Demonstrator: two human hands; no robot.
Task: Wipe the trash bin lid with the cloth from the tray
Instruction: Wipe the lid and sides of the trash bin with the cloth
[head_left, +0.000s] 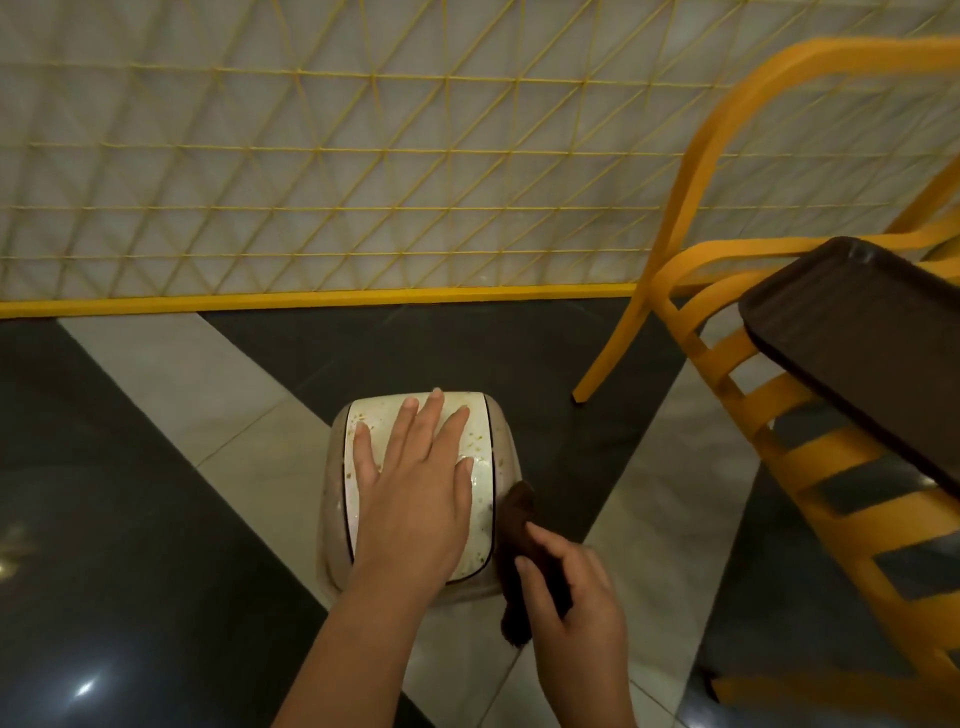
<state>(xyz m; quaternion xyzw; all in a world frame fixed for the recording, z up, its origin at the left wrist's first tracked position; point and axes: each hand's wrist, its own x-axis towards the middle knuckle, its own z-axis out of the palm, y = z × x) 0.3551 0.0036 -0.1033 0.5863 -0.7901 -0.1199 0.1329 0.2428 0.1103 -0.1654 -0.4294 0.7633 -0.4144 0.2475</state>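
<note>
A small beige trash bin (332, 551) stands on the floor, low in the middle of the head view. Its white swing lid (480, 457) carries small brown specks. My left hand (415, 488) lies flat on the lid with the fingers spread, covering most of it. My right hand (576, 608) grips a dark brown cloth (519, 519) at the bin's right edge; the cloth's upper end touches the lid's right rim. A dark brown tray (857, 343) with nothing on it lies on a chair at the right.
A yellow slatted chair (769, 415) stands close to the right of the bin, with its leg near the bin's far right. A yellow mesh fence (337, 182) with a yellow base rail runs across the back. The floor has glossy dark and pale tiles.
</note>
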